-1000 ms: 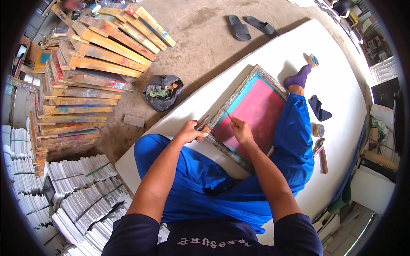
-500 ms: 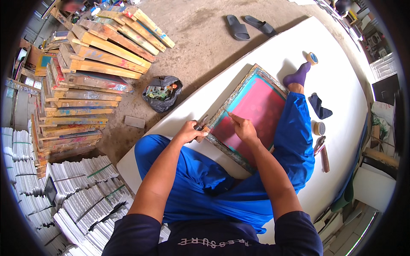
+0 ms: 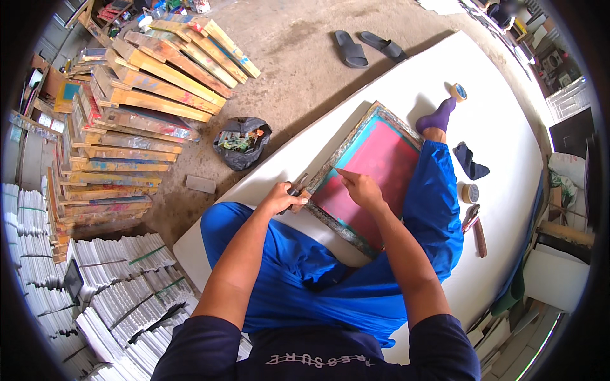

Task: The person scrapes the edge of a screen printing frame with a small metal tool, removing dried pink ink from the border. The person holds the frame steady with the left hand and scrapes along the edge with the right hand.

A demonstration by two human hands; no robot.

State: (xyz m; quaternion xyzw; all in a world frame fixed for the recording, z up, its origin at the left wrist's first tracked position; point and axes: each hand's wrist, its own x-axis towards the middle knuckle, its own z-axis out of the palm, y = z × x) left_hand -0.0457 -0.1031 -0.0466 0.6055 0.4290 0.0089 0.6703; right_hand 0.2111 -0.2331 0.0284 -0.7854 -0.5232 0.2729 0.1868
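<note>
A screen-printing frame (image 3: 387, 152) with a worn, paint-stained border, a turquoise margin and pink mesh lies tilted on the white surface before my legs. My left hand (image 3: 278, 198) is closed around a tool (image 3: 298, 184) with dark metal parts and a brown piece, beside the frame's near-left corner; its exact kind is unclear. Over the mesh near the left border is my right hand (image 3: 362, 191), index finger stretched to the turquoise margin and the other fingers partly curled. I see nothing held in it.
Tape rolls (image 3: 470, 193), a dark sock (image 3: 470, 161) and a brown-handled tool (image 3: 480, 239) lie right of my leg. Left are a black rubbish bag (image 3: 243, 143), stacked wooden frames (image 3: 168, 82) and white bundles (image 3: 121, 260). Black slippers (image 3: 351, 49) sit beyond the white surface (image 3: 486, 76).
The whole view has shifted slightly. Both hands stay almost where they were, the left on the tool and the right index finger at the frame's turquoise margin.
</note>
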